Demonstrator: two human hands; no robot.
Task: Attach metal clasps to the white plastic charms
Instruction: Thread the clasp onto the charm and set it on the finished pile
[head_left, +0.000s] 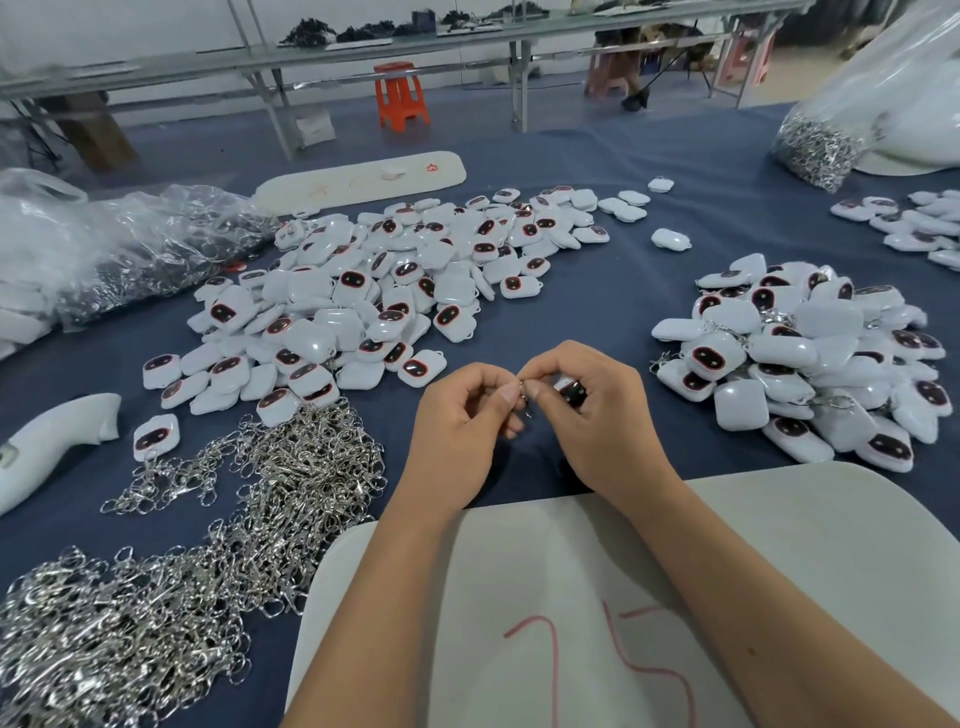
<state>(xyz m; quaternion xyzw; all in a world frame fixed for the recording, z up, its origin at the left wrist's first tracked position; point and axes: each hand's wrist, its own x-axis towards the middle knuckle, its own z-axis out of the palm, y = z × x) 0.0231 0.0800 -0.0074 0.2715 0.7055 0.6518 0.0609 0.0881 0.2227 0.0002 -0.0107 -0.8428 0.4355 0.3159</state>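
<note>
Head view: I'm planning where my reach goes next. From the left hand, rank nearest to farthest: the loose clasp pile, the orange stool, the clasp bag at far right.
From the left hand:
1. Loose clasp pile, just to its left.
2. Clasp bag, far right corner.
3. Orange stool, beyond the table.

Place: I'm sat in a small assembly workshop.
Bench: blue cloth table (597, 171) in front of me, heaped with white charms (363, 291).
Stock: loose metal clasps (156, 597) piled up, more in plastic bags (815, 145).
Behind: long steel worktables (363, 47), orange stool (400, 96).
</note>
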